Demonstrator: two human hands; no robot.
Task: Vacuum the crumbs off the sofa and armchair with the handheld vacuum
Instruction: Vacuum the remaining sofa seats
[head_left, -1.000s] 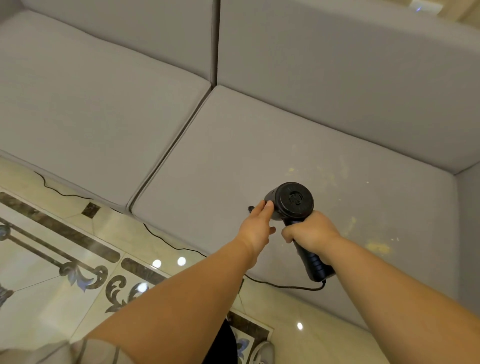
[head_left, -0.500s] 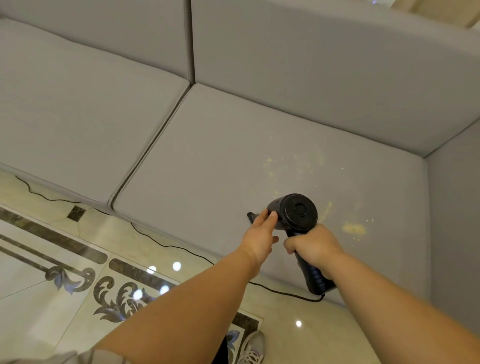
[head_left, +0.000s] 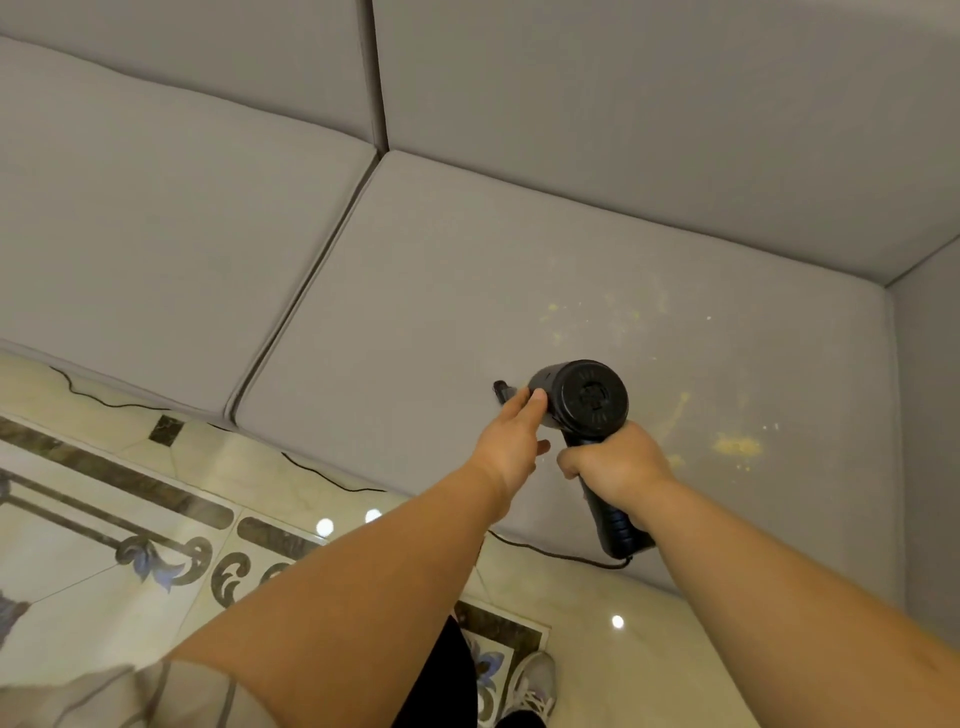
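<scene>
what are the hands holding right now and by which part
The right hand grips the black handheld vacuum by its handle; the left hand rests its fingers on the side of the vacuum's barrel.

We see soft, even indoor light with only faint shadows on the grey sofa (head_left: 467, 270). Small bright glints of overhead lamps shine on the glossy floor (head_left: 78, 587). The wide lens bends straight seams near the edges, and the sleeve (head_left: 130, 696) at the bottom looks blurred.
</scene>
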